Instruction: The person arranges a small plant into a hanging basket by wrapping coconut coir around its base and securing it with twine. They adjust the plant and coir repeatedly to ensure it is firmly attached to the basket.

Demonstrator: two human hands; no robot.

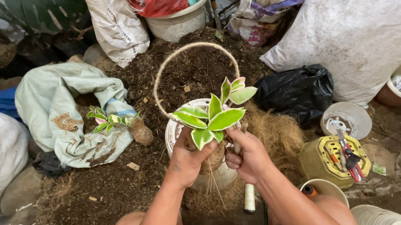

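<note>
My left hand (186,157) and my right hand (248,155) are closed around a brown fibre ball (214,158) that carries a small plant with green and cream leaves (214,113). A hoop wrapped in jute twine (195,51) rises from the ball, arching over the soil. The ball is held above a white pot (174,130). Both hands press in from either side; the fibre ball is mostly hidden between them.
A heap of dark soil (200,70) and coconut fibre (278,134) lies ahead. A second small plant (109,117) rests on a pale sack (56,101) at left. A yellow container with pliers (337,160), white pots, a black bag (297,91) and large sacks ring the spot.
</note>
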